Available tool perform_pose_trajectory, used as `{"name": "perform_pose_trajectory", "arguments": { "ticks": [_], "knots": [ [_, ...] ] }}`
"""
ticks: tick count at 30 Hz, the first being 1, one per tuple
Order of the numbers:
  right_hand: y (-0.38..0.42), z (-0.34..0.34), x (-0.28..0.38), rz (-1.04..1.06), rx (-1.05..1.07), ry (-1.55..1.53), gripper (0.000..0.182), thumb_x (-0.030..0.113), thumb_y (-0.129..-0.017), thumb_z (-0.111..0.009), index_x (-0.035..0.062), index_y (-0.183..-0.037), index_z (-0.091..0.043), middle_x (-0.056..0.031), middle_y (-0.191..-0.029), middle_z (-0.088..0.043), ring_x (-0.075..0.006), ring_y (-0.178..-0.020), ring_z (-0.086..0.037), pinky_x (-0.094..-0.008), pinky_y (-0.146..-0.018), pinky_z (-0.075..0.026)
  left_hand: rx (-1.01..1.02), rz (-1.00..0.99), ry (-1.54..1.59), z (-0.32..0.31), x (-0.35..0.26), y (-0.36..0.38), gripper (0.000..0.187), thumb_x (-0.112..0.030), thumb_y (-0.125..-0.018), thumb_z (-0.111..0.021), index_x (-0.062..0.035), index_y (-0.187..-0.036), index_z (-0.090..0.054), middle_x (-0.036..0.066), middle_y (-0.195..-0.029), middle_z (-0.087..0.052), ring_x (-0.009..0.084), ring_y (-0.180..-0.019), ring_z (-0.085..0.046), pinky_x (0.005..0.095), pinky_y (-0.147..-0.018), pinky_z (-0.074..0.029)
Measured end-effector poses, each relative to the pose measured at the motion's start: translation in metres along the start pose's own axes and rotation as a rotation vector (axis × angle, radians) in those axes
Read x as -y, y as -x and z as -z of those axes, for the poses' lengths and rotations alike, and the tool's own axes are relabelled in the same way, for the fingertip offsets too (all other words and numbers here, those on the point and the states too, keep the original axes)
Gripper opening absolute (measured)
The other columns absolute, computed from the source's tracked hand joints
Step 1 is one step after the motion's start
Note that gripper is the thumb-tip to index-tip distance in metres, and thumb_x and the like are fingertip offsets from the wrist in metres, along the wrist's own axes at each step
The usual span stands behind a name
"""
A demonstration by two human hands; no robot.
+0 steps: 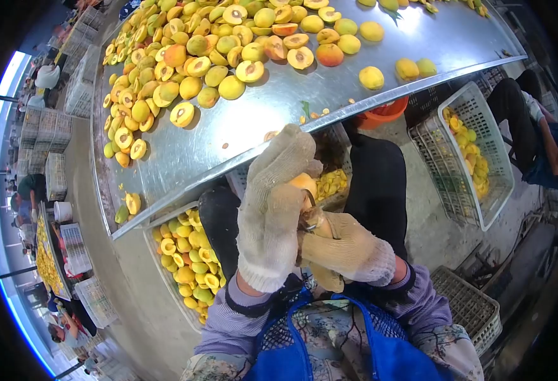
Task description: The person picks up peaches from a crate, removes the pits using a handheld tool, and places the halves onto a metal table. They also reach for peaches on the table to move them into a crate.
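My left hand [272,209], in a whitish knitted glove, is closed around a peach half [304,184] just in front of the metal table's edge. My right hand [349,251], in a stained glove, is wrapped round a small metal tool [310,219] whose tip meets the fruit; most of the tool is hidden by the fingers. Beyond the hands, many whole and halved yellow peaches [193,66] are spread over the shiny metal table [279,105]. Between my knees, below the hands, a container holds yellow fruit pieces [331,184].
A crate of peach halves [190,260] stands at my left knee. To the right are a tilted white crate [460,155] with fruit, an orange bucket [383,113] under the table, an empty crate [466,305] and a seated co-worker [536,127]. Stacked crates [44,130] line the far left.
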State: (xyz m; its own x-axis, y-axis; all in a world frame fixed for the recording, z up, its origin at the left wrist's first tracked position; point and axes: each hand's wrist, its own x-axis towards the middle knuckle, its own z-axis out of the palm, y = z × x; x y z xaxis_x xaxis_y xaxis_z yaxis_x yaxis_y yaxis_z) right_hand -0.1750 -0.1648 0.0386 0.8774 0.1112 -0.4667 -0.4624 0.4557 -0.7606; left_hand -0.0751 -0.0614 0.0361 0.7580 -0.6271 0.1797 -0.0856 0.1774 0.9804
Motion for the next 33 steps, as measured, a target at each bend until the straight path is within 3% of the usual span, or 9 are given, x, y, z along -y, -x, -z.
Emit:
{"name": "perform_pose_trajectory", "arguments": {
  "ticks": [2, 4, 8, 10, 15, 17, 24, 30, 33],
  "knots": [
    [-0.001, -0.002, -0.003, 0.098, -0.012, -0.079, 0.025, 0.027, -0.095, -0.058, 0.0026, -0.094, -0.058, -0.0022, -0.064, -0.059, -0.0092, -0.051, -0.056, -0.0236, -0.046, -0.044, 0.000, -0.006, -0.021, -0.001, -0.003, -0.003, 0.045, -0.030, -0.101, -0.046, 0.0019, -0.131, -0.054, 0.019, -0.138, -0.049, 0.0253, -0.112, -0.058, 0.0344, -0.096, -0.045],
    [-0.001, 0.006, -0.005, 0.104, 0.043, -0.115, 0.025, 0.028, -0.094, -0.059, 0.0024, -0.091, -0.058, -0.0022, -0.063, -0.059, -0.0093, -0.050, -0.056, -0.0232, -0.045, -0.044, 0.061, -0.542, -0.595, -0.001, -0.009, -0.011, 0.046, -0.032, -0.102, -0.044, 0.0022, -0.129, -0.055, 0.019, -0.134, -0.051, 0.0268, -0.111, -0.059, 0.0351, -0.096, -0.045],
    [-0.001, 0.017, -0.015, -0.099, 0.118, -0.113, 0.027, 0.027, -0.094, -0.060, 0.0007, -0.088, -0.061, -0.0038, -0.068, -0.061, -0.0096, -0.055, -0.058, -0.0213, -0.049, -0.045, 0.144, -0.398, -0.588, 0.005, -0.004, -0.008, 0.047, -0.036, -0.102, -0.043, 0.0017, -0.125, -0.058, 0.018, -0.129, -0.055, 0.0261, -0.108, -0.060, 0.0341, -0.095, -0.045],
    [-0.001, 0.021, -0.016, -0.136, 0.154, -0.212, 0.028, 0.028, -0.094, -0.060, 0.0005, -0.089, -0.062, -0.0047, -0.070, -0.063, -0.0099, -0.057, -0.059, -0.0207, -0.050, -0.046, 0.122, 0.163, -0.131, 0.005, -0.004, -0.007, 0.053, -0.042, -0.101, -0.043, 0.0042, -0.123, -0.057, 0.014, -0.112, -0.064, 0.0197, -0.098, -0.061, 0.0300, -0.086, -0.048],
    [0.004, 0.015, -0.037, -0.071, 0.239, -0.564, 0.027, 0.027, -0.094, -0.059, 0.0004, -0.094, -0.064, -0.0077, -0.075, -0.065, -0.0116, -0.064, -0.064, -0.0212, -0.055, -0.049, 0.255, 0.175, -0.130, 0.008, -0.019, -0.017, 0.050, -0.041, -0.100, -0.046, 0.0042, -0.113, -0.063, 0.013, -0.101, -0.068, 0.0179, -0.094, -0.063, 0.0294, -0.082, -0.049],
    [0.009, 0.006, -0.049, 0.139, -0.018, -0.443, 0.023, 0.023, -0.093, -0.061, 0.0006, -0.097, -0.065, -0.0076, -0.082, -0.066, -0.0130, -0.071, -0.063, -0.0243, -0.062, -0.050, 0.398, -0.248, -0.378, 0.012, -0.016, -0.024, 0.031, -0.024, -0.095, -0.054, 0.0001, -0.110, -0.067, 0.014, -0.110, -0.068, 0.0271, -0.092, -0.065, 0.0355, -0.083, -0.050],
    [0.009, 0.019, -0.044, -0.181, 0.412, -0.953, 0.023, 0.012, -0.090, -0.064, -0.0008, -0.109, -0.064, -0.0089, -0.096, -0.067, -0.0168, -0.085, -0.066, -0.0287, -0.076, -0.053, 0.295, 0.167, 0.214, 0.006, -0.016, -0.011, 0.025, -0.014, -0.088, -0.060, 0.0000, -0.106, -0.069, 0.014, -0.106, -0.069, 0.0290, -0.091, -0.065, 0.0340, -0.080, -0.052],
    [0.014, 0.011, -0.046, -0.323, -0.007, -1.016, 0.022, 0.013, -0.086, -0.066, 0.0027, -0.104, -0.058, -0.0143, -0.100, -0.062, -0.0259, -0.086, -0.066, -0.0394, -0.072, -0.056, 0.429, -0.190, -0.225, 0.014, -0.006, -0.028, 0.022, -0.011, -0.087, -0.061, 0.0012, -0.104, -0.069, 0.012, -0.103, -0.070, 0.0245, -0.091, -0.065, 0.0324, -0.080, -0.052],
    [0.008, 0.009, -0.042, -0.136, 0.366, -0.964, 0.032, 0.011, -0.086, -0.068, -0.0010, -0.114, -0.058, -0.0077, -0.096, -0.065, -0.0151, -0.083, -0.063, -0.0278, -0.072, -0.051, 0.571, -0.178, -0.226, 0.014, -0.006, -0.021, 0.030, -0.022, -0.092, -0.061, 0.0022, -0.110, -0.066, 0.014, -0.101, -0.069, 0.0240, -0.089, -0.066, 0.0334, -0.078, -0.053]
  ]
}}
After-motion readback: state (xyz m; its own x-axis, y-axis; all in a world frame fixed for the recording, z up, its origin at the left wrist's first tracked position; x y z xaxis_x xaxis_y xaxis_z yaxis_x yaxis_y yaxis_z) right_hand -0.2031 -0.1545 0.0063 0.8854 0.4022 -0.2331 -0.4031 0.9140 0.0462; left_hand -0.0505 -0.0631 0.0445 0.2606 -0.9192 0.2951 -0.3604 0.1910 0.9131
